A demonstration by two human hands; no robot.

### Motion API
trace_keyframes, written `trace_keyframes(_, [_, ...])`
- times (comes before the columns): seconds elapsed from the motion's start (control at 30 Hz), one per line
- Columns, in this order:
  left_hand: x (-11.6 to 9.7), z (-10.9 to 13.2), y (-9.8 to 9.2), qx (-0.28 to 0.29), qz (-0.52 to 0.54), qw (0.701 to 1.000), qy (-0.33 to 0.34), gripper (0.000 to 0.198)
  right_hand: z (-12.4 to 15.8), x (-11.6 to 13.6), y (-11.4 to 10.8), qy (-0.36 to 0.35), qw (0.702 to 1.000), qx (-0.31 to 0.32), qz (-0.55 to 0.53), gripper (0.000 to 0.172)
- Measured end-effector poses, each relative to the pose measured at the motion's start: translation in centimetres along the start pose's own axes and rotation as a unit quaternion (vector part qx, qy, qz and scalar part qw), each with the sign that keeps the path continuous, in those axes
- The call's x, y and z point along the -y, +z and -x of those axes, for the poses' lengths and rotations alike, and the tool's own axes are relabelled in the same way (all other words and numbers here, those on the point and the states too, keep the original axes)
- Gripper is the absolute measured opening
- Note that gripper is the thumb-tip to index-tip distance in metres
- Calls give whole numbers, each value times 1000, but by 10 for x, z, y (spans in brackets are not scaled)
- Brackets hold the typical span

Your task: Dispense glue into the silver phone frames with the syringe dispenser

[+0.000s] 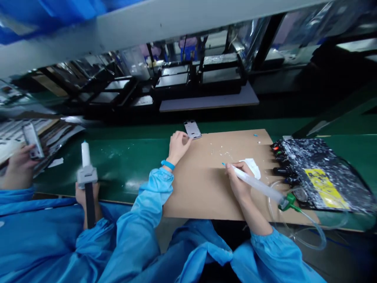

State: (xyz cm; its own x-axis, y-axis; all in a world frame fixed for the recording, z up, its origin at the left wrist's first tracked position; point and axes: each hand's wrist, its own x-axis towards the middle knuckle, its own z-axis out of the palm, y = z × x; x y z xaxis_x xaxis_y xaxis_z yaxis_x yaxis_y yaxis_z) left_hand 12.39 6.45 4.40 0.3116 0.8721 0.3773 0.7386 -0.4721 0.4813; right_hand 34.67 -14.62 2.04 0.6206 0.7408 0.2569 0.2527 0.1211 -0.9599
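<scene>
My left hand [178,147] reaches to the back edge of the brown board [200,184], a blue band round its wrist. Its thumb and fingertips are at the lower edge of a pale phone part [193,129], which lies on the green surface beside the board. In my right hand [240,182] is a translucent dispensing syringe [256,184] with a blue tip, which points up and left above the board. A green fitting and clear tube are at the syringe's rear end. White paper [251,168] lies behind the right hand.
A white-stained black control box [321,173] stands at the right, with tubing beside it. At the left, another person's hands hold a phone part [32,140] and a dispensing gun [87,175]. Black trays [173,80] stand at the back beneath an overhead bar.
</scene>
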Motion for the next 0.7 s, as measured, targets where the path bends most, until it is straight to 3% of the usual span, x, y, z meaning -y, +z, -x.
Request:
trace_keyframes(0.13, [-5, 17, 12, 69, 3, 996, 51, 30, 3, 3, -17, -23, 1000, -12, 6, 46])
trace_keyframes(0.33, [1, 18, 15, 119, 4, 991, 52, 21, -8, 9, -70, -18, 997, -11, 69, 40])
trace_keyframes(0.47, [3, 16, 15, 129, 9, 990, 64, 19, -20, -3, -100, 2, 997, -15, 81, 35])
trace_keyframes(0.7, [9, 18, 20, 126, 19, 990, 62, 18, -14, -25, -108, 6, 991, -56, 123, 33])
